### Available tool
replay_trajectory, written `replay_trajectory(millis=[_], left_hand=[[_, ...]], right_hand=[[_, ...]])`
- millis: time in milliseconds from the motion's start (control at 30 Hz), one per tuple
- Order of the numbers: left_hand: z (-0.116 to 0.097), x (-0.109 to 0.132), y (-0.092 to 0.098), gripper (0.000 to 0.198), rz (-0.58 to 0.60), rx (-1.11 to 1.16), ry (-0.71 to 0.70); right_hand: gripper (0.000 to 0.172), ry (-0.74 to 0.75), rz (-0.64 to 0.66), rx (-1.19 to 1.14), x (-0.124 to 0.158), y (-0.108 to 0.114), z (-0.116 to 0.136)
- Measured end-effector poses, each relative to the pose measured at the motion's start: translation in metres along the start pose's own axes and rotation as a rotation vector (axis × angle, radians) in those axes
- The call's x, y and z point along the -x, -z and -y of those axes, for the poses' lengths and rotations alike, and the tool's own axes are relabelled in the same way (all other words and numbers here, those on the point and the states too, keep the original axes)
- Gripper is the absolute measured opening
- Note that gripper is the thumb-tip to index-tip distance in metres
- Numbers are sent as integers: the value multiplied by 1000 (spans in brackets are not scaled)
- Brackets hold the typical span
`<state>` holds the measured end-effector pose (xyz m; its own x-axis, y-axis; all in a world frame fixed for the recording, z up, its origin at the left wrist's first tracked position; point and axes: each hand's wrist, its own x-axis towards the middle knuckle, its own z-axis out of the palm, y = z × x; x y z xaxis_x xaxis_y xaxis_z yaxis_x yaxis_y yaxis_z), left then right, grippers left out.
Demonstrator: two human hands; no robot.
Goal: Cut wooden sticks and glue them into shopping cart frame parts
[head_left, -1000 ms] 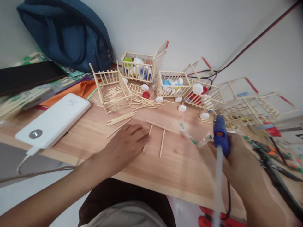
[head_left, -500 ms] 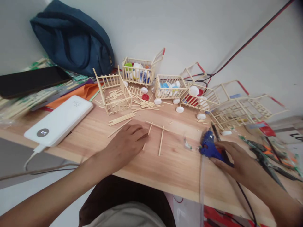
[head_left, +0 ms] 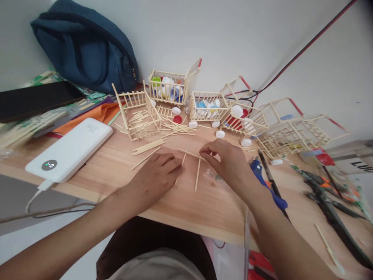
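Note:
Thin wooden sticks lie on the table as a small frame: a crosspiece with two legs pointing toward me. My left hand rests on the table, its fingers closed against the left leg. The right leg lies untouched between my hands. My right hand pinches the right end of the crosspiece, where the fingertips partly hide the wood. Beside my right forearm lies a blue glue gun, partly covered by the arm.
Several small stick-built carts with bottle-cap wheels line the wall. Loose sticks lie behind my left hand. A white power bank and a blue bag are at left. Pliers and a black pen-like tool lie at right.
My right hand has let go of the glue gun and moved left to the crosspiece's right end. My left hand has stayed at the left leg.

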<state>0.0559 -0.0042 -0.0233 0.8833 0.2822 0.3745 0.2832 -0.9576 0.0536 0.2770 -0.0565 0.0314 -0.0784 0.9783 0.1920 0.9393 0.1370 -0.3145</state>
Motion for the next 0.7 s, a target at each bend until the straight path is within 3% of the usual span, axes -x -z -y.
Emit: replay_trajectory(millis=[300,700], left_hand=[[-2,-1,3,22,42,12,21],[-1,-3,-5,22,45,17,57]], right_hand=[[3,-87,165,58,-11,-19,-1],[6,-94,130,12,-12,-24,-6]])
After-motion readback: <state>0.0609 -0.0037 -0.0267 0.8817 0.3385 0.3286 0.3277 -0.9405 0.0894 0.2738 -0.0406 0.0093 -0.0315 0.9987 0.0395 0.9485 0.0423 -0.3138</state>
